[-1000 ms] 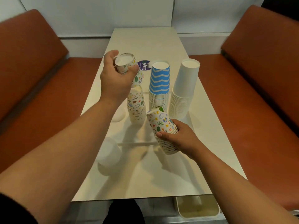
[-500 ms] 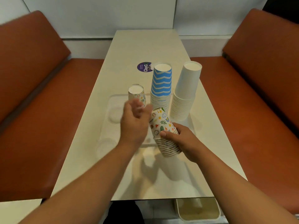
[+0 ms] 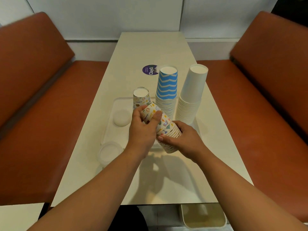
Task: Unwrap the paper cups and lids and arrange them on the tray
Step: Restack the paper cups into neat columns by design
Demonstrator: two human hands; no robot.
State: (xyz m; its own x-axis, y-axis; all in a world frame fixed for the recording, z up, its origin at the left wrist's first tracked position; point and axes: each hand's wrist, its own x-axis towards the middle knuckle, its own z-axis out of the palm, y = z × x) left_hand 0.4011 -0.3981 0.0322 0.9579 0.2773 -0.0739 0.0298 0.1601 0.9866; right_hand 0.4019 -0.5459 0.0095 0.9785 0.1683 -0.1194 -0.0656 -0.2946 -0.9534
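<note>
A tilted stack of doodle-print paper cups (image 3: pixel 165 125) hangs over the white tray (image 3: pixel 110 117). My right hand (image 3: pixel 185 139) grips its lower, wide end. My left hand (image 3: pixel 143 125) curls round the top cup of that stack. Behind my left hand, another doodle-print stack (image 3: pixel 140 97) stands upside down on the tray. Beside it stand a blue zigzag stack (image 3: pixel 167 87) and a plain white stack (image 3: pixel 192 92), both upside down. A clear lid (image 3: pixel 122 117) lies in the tray, and a pile of lids (image 3: pixel 109 151) sits at its near left corner.
The tray lies on a long white table (image 3: pixel 153 49) between two red-brown benches (image 3: pixel 38 90). A purple round sticker (image 3: pixel 149 70) marks the table behind the cups. A white bin (image 3: pixel 203 217) stands on the floor below the near table edge.
My left hand set its doodle cups down on the standing stack, came back toward me and took hold of the top cup of the stack in my right hand.
</note>
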